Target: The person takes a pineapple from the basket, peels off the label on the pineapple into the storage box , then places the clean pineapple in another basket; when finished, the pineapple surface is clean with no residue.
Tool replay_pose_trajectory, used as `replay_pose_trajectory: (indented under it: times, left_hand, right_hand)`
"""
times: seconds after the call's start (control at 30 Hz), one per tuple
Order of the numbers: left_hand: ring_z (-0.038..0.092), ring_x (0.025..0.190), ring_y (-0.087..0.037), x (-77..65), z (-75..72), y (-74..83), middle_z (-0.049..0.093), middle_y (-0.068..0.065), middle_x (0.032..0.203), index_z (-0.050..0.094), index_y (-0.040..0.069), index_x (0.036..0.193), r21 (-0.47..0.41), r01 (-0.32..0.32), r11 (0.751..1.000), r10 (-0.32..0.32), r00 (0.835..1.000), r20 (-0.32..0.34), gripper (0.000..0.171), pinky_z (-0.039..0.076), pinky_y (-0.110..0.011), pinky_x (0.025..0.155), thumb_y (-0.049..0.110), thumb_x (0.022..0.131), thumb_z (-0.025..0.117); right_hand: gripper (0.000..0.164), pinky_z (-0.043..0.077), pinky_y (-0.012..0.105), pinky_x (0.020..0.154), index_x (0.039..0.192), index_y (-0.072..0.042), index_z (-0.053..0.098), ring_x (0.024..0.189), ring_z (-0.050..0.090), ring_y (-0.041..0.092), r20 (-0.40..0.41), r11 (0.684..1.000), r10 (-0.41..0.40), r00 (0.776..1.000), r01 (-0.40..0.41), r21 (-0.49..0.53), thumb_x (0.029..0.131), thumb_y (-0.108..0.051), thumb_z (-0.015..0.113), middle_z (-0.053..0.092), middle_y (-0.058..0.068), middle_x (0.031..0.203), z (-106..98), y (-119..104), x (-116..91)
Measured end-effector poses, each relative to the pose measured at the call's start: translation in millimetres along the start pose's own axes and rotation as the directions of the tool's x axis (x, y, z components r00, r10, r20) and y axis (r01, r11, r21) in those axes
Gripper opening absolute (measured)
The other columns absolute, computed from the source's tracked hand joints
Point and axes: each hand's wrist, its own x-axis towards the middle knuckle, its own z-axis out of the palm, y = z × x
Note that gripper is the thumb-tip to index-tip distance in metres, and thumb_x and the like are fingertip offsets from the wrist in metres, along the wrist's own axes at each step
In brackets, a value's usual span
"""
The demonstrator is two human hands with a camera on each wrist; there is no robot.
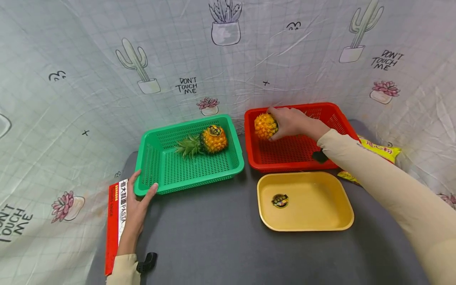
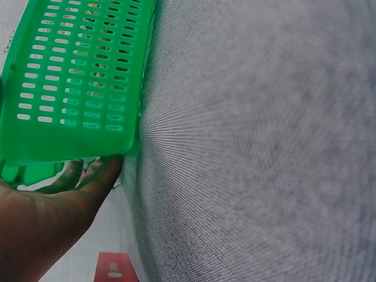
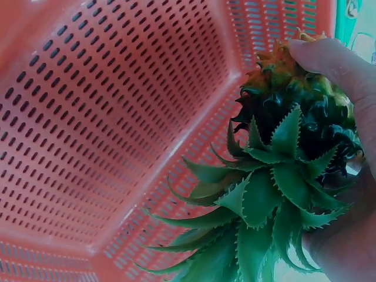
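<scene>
My right hand [image 1: 290, 120] grips a small orange-yellow pineapple [image 1: 265, 126] at the left end of the red basket [image 1: 295, 164]. In the right wrist view the thumb and palm wrap the pineapple's body [image 3: 311, 100], and its spiky green leaves [image 3: 252, 205] point toward the camera. My left hand [image 1: 137, 206] holds the near left corner of the green basket [image 1: 192, 185], thumb at the front rim and fingers along the left side. A second pineapple [image 1: 213, 139] with a dark round label lies in the green basket, leaves to the left.
A yellow tray [image 1: 306, 225] with a dark round sticker sits before the red basket. Left of the green basket lies a red and white pasta box [image 1: 114, 213]. Yellow packets [image 1: 382, 149] lie at the right, partly behind my right sleeve. A printed cloth hangs behind.
</scene>
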Motion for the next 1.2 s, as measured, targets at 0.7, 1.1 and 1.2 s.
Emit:
replay_pose_trajectory:
  times: [0.7,1.1,1.2]
  left_hand:
    - [0.031,0.145,-0.022,-1.5,1.4,0.4,0.027,0.002,0.166,0.027,0.039,0.166,0.000,0.011,1.000,-0.011,1.000,-0.008,0.078,0.033,-0.040,0.112,0.026,0.102,0.072]
    - [0.034,0.143,-0.022,0.8,3.0,-3.6,0.030,0.000,0.163,0.029,0.036,0.165,-0.053,-0.012,0.999,0.012,1.000,-0.010,0.077,0.037,-0.030,0.109,0.021,0.103,0.071]
    - [0.035,0.143,-0.022,1.0,3.3,-4.2,0.031,-0.001,0.163,0.029,0.036,0.165,-0.061,-0.014,0.998,0.014,1.000,-0.006,0.077,0.037,-0.026,0.107,0.019,0.103,0.071]
  right_hand:
    - [0.089,0.049,0.056,0.103,0.147,-0.004,0.044,0.118,0.056,0.036,0.026,0.991,0.020,0.999,-0.024,0.133,0.079,-0.031,0.094,0.058,0.018,0.133,23,32,20]
    - [0.093,0.044,0.060,0.108,0.151,-0.001,0.046,0.124,0.053,0.039,0.046,0.994,0.020,0.999,-0.025,0.110,0.077,-0.027,0.096,0.058,0.020,0.137,34,40,27]
    - [0.091,0.044,0.061,0.108,0.151,-0.002,0.047,0.125,0.052,0.040,0.059,0.989,0.031,0.998,-0.040,0.141,0.078,-0.025,0.095,0.057,0.021,0.139,36,41,28]
